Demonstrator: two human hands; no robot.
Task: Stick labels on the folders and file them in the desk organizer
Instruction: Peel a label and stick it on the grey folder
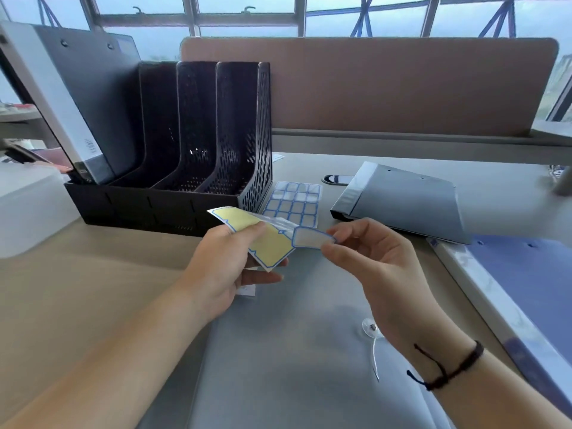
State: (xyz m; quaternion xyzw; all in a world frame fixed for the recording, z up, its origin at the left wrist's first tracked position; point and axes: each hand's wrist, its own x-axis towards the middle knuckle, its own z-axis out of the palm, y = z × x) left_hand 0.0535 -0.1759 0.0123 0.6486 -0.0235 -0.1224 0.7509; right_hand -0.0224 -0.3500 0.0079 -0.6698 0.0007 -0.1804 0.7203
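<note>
My left hand [229, 267] grips a yellow backing sheet [263, 239] with a blue border, held above the desk. My right hand [371, 261] pinches a white blue-edged label [311, 238] at its right end; the label's left end meets the sheet. Under both hands lies a translucent grey folder [294, 351] with a string clasp [373, 329]. A black mesh desk organizer [192, 156] stands at the back left, and one dark folder [93, 100] leans in its leftmost slot.
A sheet of small blue-framed labels [294, 201] lies next to the organizer. A dark grey folder [402, 202] lies at the right, and a blue folder [520, 280] near the right edge. A white box [28, 205] sits left. A brown partition [387, 88] backs the desk.
</note>
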